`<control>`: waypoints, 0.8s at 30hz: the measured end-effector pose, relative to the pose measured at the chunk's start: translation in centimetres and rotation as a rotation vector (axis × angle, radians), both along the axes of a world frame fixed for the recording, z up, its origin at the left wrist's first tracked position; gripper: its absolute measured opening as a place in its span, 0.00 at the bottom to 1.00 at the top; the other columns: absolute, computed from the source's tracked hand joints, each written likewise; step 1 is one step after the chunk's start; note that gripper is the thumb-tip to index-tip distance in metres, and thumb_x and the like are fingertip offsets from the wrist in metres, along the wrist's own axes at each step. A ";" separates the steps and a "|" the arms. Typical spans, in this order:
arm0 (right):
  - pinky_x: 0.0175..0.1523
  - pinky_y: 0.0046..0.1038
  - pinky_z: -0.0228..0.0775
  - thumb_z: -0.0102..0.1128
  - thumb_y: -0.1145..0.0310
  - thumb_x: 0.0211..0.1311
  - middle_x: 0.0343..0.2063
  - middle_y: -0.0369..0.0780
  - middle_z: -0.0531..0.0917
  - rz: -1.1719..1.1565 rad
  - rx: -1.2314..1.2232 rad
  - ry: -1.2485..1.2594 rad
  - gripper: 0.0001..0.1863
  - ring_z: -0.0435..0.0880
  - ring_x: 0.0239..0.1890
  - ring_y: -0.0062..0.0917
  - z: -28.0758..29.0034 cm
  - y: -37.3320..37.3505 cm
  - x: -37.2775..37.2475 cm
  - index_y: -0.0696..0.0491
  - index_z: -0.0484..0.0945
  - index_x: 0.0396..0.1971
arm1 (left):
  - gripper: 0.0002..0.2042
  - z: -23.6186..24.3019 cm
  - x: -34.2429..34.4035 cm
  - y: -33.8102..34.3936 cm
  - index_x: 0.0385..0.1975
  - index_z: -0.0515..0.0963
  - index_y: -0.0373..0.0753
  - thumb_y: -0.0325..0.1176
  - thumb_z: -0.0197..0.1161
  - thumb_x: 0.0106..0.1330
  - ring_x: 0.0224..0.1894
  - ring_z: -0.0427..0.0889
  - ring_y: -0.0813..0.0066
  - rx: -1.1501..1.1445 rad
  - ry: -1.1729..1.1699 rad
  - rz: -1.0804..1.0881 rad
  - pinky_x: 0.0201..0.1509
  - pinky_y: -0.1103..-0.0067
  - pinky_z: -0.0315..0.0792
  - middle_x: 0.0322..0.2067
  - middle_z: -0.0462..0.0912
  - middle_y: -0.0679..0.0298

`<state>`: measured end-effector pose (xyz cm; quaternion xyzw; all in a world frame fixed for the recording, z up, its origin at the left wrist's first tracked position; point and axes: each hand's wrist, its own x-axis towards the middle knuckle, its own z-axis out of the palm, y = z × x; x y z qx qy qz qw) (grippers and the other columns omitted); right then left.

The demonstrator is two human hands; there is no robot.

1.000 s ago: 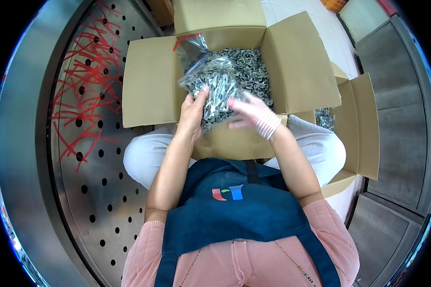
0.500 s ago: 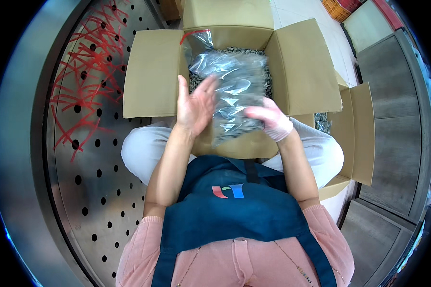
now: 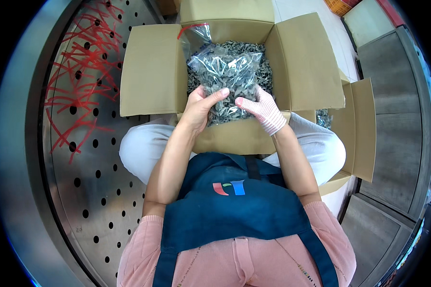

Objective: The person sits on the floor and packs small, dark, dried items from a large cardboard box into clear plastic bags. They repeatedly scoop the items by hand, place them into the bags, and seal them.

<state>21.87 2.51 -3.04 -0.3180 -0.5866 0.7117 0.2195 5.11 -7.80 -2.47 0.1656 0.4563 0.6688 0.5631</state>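
Note:
A clear plastic bag [image 3: 231,76] of small dark grey, dried-looking pieces is held between my two hands over an open cardboard box [image 3: 234,138]. My bare left hand [image 3: 200,108] grips its left side, thumb lying across the front. On the right side, my right hand [image 3: 264,109], in a striped pink-and-white glove, closes on the bag with its thumb pointing inward. Loose pieces [image 3: 264,71] of the same dark kind fill the box behind the bag. Another clear plastic bag [image 3: 196,38] with a red edge lies at the box's back left corner.
Box flaps [image 3: 151,71] spread outward on both sides. At left is a perforated metal surface [image 3: 98,191] with red strips [image 3: 88,62] scattered on it. A second open box [image 3: 361,129] with similar pieces stands at right, beside grey cabinets [image 3: 390,115].
My left hand, open and apart from the bag before, has come onto its left side. My right hand has shifted slightly; the bag, blurred before, is now steadier and bunched between both hands.

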 end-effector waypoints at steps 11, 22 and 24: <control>0.54 0.24 0.72 0.71 0.61 0.60 0.49 0.40 0.80 -0.160 -0.036 0.185 0.34 0.77 0.49 0.19 -0.6 -0.6 -1.3 0.62 0.68 0.61 | 0.29 -0.6 0.8 -0.1 0.55 0.71 0.31 0.35 0.75 0.58 0.48 0.80 0.76 0.061 0.228 0.075 0.56 0.77 0.73 0.48 0.81 0.61; 0.62 0.29 0.68 0.75 0.58 0.54 0.52 0.42 0.78 -0.121 0.093 0.219 0.43 0.76 0.55 0.26 3.7 -1.2 -0.6 0.60 0.61 0.65 | 0.24 1.5 1.2 -1.8 0.54 0.71 0.30 0.24 0.71 0.58 0.48 0.80 0.76 -0.017 0.442 -0.116 0.55 0.78 0.74 0.48 0.81 0.60; 0.64 0.29 0.67 0.77 0.57 0.51 0.54 0.44 0.78 -0.116 0.239 0.089 0.47 0.76 0.56 0.27 3.4 -1.2 0.7 0.61 0.60 0.65 | 0.23 2.4 1.5 -1.2 0.54 0.72 0.30 0.24 0.70 0.59 0.45 0.81 0.76 0.017 0.570 -0.107 0.53 0.78 0.74 0.45 0.82 0.61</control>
